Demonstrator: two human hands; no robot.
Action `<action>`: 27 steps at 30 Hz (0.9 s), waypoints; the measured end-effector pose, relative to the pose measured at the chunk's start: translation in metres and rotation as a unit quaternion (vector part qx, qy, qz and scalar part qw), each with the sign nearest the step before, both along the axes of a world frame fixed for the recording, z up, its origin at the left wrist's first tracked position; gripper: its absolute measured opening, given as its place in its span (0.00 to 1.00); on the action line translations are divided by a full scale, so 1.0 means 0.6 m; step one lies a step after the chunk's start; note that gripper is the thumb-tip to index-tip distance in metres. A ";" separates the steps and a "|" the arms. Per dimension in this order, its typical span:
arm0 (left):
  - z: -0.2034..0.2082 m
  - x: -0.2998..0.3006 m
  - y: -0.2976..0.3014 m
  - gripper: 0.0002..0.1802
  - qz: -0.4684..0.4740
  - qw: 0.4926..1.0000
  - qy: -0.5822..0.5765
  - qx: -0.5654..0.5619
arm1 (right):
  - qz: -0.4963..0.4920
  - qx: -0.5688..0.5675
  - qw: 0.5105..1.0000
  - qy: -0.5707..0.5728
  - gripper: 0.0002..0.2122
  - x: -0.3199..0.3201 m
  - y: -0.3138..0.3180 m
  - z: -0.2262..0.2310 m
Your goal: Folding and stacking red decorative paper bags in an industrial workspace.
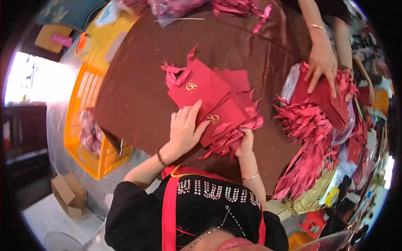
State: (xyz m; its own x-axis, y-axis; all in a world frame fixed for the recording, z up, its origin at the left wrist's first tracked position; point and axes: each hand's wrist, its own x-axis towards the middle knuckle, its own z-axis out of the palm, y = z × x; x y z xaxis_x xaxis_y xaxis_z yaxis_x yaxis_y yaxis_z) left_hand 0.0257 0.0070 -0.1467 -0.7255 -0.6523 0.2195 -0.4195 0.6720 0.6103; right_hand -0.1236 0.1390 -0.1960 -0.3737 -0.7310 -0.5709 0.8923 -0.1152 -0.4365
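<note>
A fanned pile of small red paper bags with ribbon ties lies on the brown-covered table point(138, 79) before me. The upper red bag point(197, 83) bears a gold emblem, and its ribbon loop sticks out to the far left. My left hand point(183, 133) lies on the bags with its fingers stretched out, the thumb touching the nearer red bag point(228, 115). At the pile's near right edge, my right hand point(246, 143) is closed round the bunched ribbons point(226, 140); some of its fingers are hidden underneath.
Across to the right, another person's hand point(322, 62) presses on a stack of red bags point(337, 111) with long hanging ribbons point(301, 163). A yellow plastic crate point(100, 163) stands left of the table. Clear plastic packs point(176, 8) of red material lie at the far edge.
</note>
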 end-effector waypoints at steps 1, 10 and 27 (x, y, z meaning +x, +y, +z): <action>0.001 0.004 0.001 0.29 0.021 0.997 -0.027 -0.069 | 0.035 0.007 0.999 0.004 0.19 -0.005 0.011 -0.008; -0.015 0.019 -0.032 0.36 -0.033 0.984 -0.069 -0.163 | 0.057 -0.021 0.998 0.027 0.15 -0.004 0.006 -0.022; 0.053 0.127 -0.152 0.12 0.101 0.982 0.139 -0.082 | 0.042 -0.029 0.990 0.128 0.11 0.003 0.002 -0.037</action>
